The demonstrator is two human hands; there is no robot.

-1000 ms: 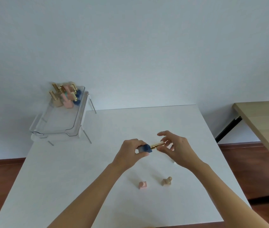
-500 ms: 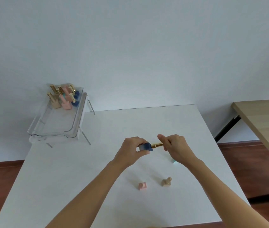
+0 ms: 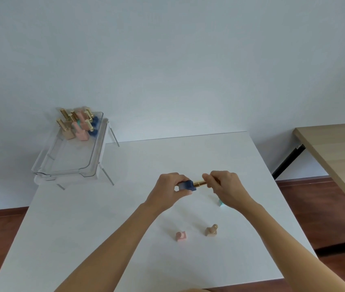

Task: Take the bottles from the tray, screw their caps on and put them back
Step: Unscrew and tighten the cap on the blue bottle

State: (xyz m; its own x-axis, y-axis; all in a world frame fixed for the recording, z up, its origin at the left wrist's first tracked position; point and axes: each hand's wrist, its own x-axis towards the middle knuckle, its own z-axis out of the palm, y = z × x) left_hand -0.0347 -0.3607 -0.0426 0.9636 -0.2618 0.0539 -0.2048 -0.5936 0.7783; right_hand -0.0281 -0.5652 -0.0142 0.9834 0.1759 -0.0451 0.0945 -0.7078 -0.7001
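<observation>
Above the middle of the white table [image 3: 104,218], my left hand [image 3: 170,190] grips a dark blue bottle [image 3: 186,185] lying sideways. My right hand [image 3: 225,189] pinches the gold cap [image 3: 200,183] that sits on the bottle's neck. A pink bottle [image 3: 181,236] and a tan bottle [image 3: 211,230] stand uncapped on the table below my hands. A teal bottle [image 3: 220,203] is mostly hidden behind my right hand. The clear tray [image 3: 70,165] on its stand at the back left holds several capped bottles [image 3: 78,125] at its far end.
A wooden table [image 3: 340,157] with a black leg stands to the right, across a gap of brown floor. A plain wall rises behind the white table. The tray's thin metal legs [image 3: 108,179] rest on the table's back-left corner.
My right fingers closed tighter around the gold cap and rolled over it. The left hand kept the blue bottle in the same place. The view shifted slightly.
</observation>
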